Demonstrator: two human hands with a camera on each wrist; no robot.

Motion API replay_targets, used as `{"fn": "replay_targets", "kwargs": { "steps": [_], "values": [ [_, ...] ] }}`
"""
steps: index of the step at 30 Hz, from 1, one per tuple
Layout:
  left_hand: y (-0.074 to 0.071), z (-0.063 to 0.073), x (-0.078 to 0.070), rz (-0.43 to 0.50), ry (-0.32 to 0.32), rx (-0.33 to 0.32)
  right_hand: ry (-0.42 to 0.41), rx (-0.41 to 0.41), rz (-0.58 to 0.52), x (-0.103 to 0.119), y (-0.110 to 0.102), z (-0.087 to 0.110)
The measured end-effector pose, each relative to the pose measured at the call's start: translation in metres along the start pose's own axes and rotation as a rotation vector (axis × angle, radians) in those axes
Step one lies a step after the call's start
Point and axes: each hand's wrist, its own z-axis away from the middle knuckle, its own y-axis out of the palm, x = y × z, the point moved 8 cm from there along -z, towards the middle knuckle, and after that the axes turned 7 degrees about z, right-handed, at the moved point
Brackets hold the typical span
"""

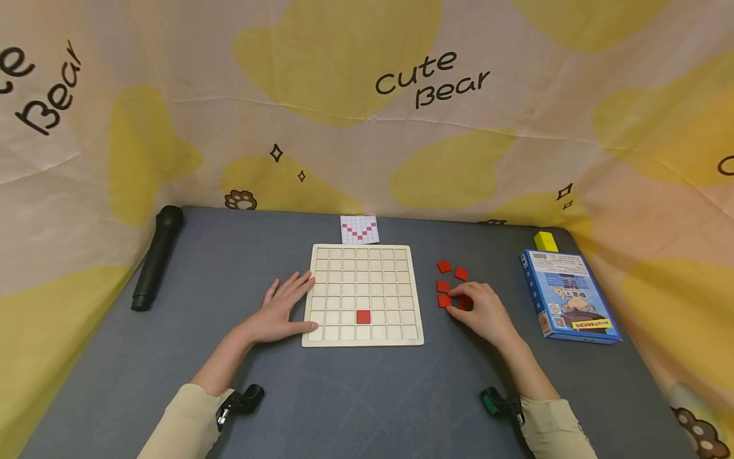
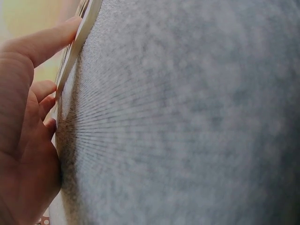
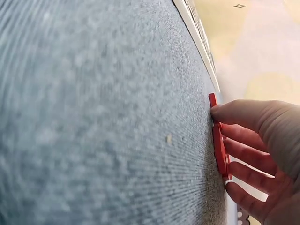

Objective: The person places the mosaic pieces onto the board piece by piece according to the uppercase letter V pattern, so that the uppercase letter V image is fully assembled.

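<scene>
A white square grid board (image 1: 361,343) lies on the table, with one red square tile (image 1: 363,317) in a cell near its lower middle. My left hand (image 1: 281,313) rests at the board's left edge, fingers spread and straight, thumb on the lower left corner; its thumb and fingertips also show against the edge in the left wrist view. Right of the board, my right hand (image 1: 483,312) pinches a red tile (image 1: 444,301) between thumb and index finger, low at the table. Other loose red tiles (image 1: 461,273) lie around it; some are partly hidden under the hand.
A small card (image 1: 359,229) with a V of red squares lies behind the board. At the far left is a black microphone (image 1: 157,261). A blue box (image 1: 570,296) lies at the right, with a yellow block (image 1: 546,241) behind it. Printed cloth (image 1: 344,76) hangs behind the table.
</scene>
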Motion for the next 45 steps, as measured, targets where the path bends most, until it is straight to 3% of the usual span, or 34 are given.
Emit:
{"fn": "replay_targets", "kwargs": {
  "steps": [13,30,38,45],
  "values": [
    [-0.001,-0.001,0.0,0.009,0.0,-0.012,0.009,-0.03,-0.057,0.02,0.005,-0.008],
    [-0.002,-0.001,0.0,0.021,-0.003,-0.01,-0.053,0.039,-0.274,0.095,0.044,-0.043],
    [-0.002,-0.001,0.0,0.014,-0.009,-0.013,-0.152,0.109,-0.221,0.138,0.069,-0.054],
    [-0.003,0.0,0.0,0.016,-0.009,-0.019,-0.172,0.091,-0.11,0.157,0.078,-0.058]
  ]
}}
